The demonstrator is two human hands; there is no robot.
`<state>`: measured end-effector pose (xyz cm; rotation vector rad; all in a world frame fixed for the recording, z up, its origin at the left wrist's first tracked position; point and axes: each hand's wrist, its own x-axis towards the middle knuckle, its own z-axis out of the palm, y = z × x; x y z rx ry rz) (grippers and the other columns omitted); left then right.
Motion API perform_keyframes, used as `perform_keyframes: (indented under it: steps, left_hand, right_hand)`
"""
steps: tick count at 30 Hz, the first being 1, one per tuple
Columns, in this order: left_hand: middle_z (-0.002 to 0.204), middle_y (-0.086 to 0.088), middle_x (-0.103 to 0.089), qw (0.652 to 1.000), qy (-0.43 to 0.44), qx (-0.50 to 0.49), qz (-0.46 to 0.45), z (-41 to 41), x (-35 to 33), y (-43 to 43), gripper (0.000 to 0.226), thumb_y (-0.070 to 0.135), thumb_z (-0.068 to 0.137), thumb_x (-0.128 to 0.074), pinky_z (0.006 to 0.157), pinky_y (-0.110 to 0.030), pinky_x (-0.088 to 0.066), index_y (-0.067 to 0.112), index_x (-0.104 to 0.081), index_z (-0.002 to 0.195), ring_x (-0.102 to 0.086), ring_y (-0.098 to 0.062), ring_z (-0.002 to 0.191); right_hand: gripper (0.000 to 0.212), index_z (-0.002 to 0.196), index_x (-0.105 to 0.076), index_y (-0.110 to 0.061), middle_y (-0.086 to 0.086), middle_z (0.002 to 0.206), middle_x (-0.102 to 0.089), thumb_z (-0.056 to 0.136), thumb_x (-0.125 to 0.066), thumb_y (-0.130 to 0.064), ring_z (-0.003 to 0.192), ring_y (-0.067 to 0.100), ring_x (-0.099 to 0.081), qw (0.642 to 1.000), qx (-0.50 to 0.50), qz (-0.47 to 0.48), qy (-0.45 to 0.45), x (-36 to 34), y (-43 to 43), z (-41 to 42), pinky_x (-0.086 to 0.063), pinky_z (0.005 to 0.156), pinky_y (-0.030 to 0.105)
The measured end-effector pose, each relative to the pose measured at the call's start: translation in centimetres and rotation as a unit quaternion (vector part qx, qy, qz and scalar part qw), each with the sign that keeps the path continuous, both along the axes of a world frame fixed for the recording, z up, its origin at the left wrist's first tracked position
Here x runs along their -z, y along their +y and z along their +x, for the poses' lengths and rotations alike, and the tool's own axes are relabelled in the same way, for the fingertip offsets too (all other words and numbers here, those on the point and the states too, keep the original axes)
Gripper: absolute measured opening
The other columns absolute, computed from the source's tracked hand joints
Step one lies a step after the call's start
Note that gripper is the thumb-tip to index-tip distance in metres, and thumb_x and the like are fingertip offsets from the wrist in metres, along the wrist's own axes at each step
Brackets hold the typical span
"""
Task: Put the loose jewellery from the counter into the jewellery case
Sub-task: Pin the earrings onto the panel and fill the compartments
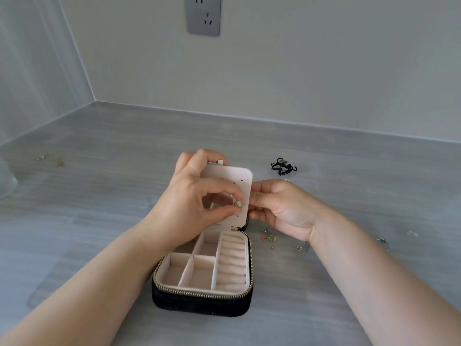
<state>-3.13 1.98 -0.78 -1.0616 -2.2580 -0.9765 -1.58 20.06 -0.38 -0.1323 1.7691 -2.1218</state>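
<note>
A black zip jewellery case (202, 299) lies open on the grey counter, its cream compartments and ring rolls bare. Its cream earring panel (235, 176) stands upright at the far end. My left hand (197, 203) pinches a small gold heart-shaped earring (240, 204) against the panel's front. My right hand (282, 208) reaches behind the panel's right edge, fingers pinched there; what they hold is hidden. Loose pieces lie to the right: small coloured and gold earrings (269, 237), a black cord necklace (283, 166), a silver ring (384, 243).
More small gold pieces (51, 161) lie far left on the counter. A grey wall socket (203, 15) sits above. Walls close the counter at the back and left. A clear object (7, 181) shows at the left edge.
</note>
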Motion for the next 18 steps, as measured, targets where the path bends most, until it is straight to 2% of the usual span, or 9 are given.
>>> perform_keyframes:
  steps: [5,8,11,14,18]
  left_hand:
    - [0.104,0.005,-0.039,1.0,0.017,0.005,-0.003,0.0,0.08,0.01,0.015,0.045,0.069,-0.066,0.087,-0.001,-0.025,0.032,-0.072,0.074,-0.023,0.009,0.109]
    - [0.104,0.005,-0.039,1.0,0.019,0.009,0.002,0.02,0.18,-0.03,0.012,0.044,0.067,-0.068,0.087,-0.001,-0.025,0.034,-0.071,0.073,-0.023,0.008,0.11]
    - [0.103,0.004,-0.038,1.0,0.014,0.011,0.007,-0.01,0.21,-0.04,0.013,0.042,0.064,-0.073,0.086,0.001,-0.025,0.033,-0.071,0.073,-0.022,0.009,0.111]
    - [0.103,0.004,-0.038,1.0,0.014,0.01,0.01,-0.03,0.17,-0.08,0.012,0.045,0.066,-0.068,0.087,0.001,-0.025,0.035,-0.07,0.073,-0.022,0.01,0.111]
    - [0.101,0.009,-0.036,1.0,0.02,0.006,0.0,0.01,0.09,-0.07,0.013,0.047,0.068,-0.064,0.089,-0.001,-0.022,0.036,-0.069,0.074,-0.023,0.008,0.11]
  right_hand:
    - [0.023,0.088,-0.067,-0.005,0.001,0.075,-0.069,0.068,-0.062,-0.016,0.065,0.007,-0.063,1.0,-0.021,-0.004,0.0,-0.17,0.22,-0.01,-0.051,0.059,0.013]
    - [0.023,0.079,-0.074,-0.011,0.001,0.075,-0.071,0.059,-0.069,-0.022,0.065,0.007,-0.065,0.999,-0.03,-0.018,-0.009,-0.08,0.4,-0.05,-0.052,0.059,0.014]
    - [0.025,0.073,-0.074,-0.009,0.002,0.073,-0.071,0.051,-0.072,-0.021,0.065,0.008,-0.066,0.999,-0.015,-0.023,-0.018,0.14,0.39,-0.16,-0.052,0.058,0.014]
    - [0.027,0.077,-0.072,-0.005,0.003,0.075,-0.071,0.055,-0.072,-0.02,0.068,0.009,-0.066,1.0,-0.013,-0.012,-0.005,0.18,0.43,-0.19,-0.054,0.063,0.016]
    - [0.023,0.088,-0.066,-0.001,0.002,0.079,-0.07,0.069,-0.06,-0.013,0.073,0.009,-0.066,0.999,-0.027,0.01,0.015,-0.08,0.45,-0.01,-0.054,0.07,0.018]
